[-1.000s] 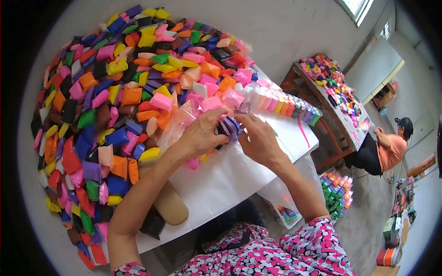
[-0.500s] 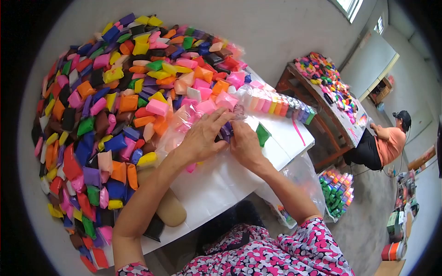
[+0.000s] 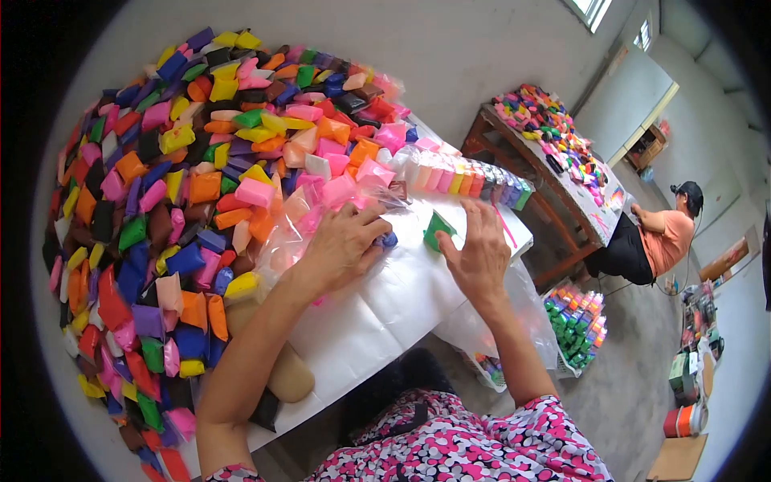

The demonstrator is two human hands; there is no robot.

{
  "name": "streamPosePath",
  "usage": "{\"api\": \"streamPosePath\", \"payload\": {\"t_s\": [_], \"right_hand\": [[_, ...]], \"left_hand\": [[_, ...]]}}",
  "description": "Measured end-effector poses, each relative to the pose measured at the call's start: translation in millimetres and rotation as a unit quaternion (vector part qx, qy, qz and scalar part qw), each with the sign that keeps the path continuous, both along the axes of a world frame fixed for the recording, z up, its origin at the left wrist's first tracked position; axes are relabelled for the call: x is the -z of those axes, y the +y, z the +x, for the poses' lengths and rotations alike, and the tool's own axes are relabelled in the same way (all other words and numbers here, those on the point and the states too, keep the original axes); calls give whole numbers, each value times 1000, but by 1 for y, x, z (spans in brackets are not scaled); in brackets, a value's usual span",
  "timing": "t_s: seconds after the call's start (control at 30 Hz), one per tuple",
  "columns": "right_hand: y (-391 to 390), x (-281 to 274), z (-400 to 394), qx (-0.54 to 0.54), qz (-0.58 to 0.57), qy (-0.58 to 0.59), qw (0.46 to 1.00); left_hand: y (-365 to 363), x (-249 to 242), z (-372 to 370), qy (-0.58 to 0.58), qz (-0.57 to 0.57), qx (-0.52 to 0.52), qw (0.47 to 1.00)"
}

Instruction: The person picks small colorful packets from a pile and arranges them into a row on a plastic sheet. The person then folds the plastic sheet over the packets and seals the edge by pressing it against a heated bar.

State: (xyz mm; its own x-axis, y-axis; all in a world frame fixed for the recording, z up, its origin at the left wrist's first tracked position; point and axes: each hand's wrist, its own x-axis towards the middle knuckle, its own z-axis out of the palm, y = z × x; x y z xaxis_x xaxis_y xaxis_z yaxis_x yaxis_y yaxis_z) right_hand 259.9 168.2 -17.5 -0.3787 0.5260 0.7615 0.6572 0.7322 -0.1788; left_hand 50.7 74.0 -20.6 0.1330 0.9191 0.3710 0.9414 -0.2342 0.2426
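Note:
My left hand is over the white table top, its fingers closed on a small blue packet that shows past the fingertips. My right hand is open, fingers stretched forward and thumb apart, right beside a green packet. Ahead of both hands lies a clear plastic bag with a long row of coloured packets in it. Crumpled clear film lies by my left wrist.
A large heap of coloured packets covers the table's left side. Near my left forearm lies a tan rounded object. Beyond the right edge, filled bags stand on the floor. A person sits at another packet-covered table.
My hands have moved apart. The right hand has let go and shifted right to the green packet, fingers now spread; the left has drawn slightly back with the blue packet.

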Motion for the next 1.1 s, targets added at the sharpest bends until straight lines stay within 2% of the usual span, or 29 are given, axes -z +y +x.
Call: {"api": "streamPosePath", "payload": {"t_s": [0.1,0.2,0.23,0.33,0.4,0.53,0.63,0.67,0.73,0.8,1.03,1.1], "right_hand": [[21,21,2,-28,-188,-108,976],[12,19,2,-9,-163,-78,983],[-6,3,4,-28,-139,-35,989],[-50,-28,-8,-194,-218,136,947],[-50,-25,-31,-220,-231,162,934],[-22,-1,-62,-224,-418,221,852],[-17,7,-67,-230,-399,240,854],[-13,10,-67,-226,-391,245,858],[-6,13,-65,-141,-285,95,943],[-8,11,-63,-60,-151,-72,984],[-2,17,-79,9,-59,-138,989],[2,15,-78,1,-74,-213,974]], "left_hand": [[0,0,2,26,20,2,999],[2,1,2,43,24,3,999],[2,2,1,45,19,2,999],[2,8,-1,12,42,17,999],[3,8,-1,14,13,-1,1000],[-1,4,-4,3,-10,-11,1000],[-6,5,-3,-17,81,12,996],[-7,5,-3,-23,62,11,998],[-6,1,-3,-31,27,11,999],[-5,1,-2,-10,28,3,1000],[-5,5,-1,15,23,-21,999],[-4,7,-2,23,31,-20,999]]}}
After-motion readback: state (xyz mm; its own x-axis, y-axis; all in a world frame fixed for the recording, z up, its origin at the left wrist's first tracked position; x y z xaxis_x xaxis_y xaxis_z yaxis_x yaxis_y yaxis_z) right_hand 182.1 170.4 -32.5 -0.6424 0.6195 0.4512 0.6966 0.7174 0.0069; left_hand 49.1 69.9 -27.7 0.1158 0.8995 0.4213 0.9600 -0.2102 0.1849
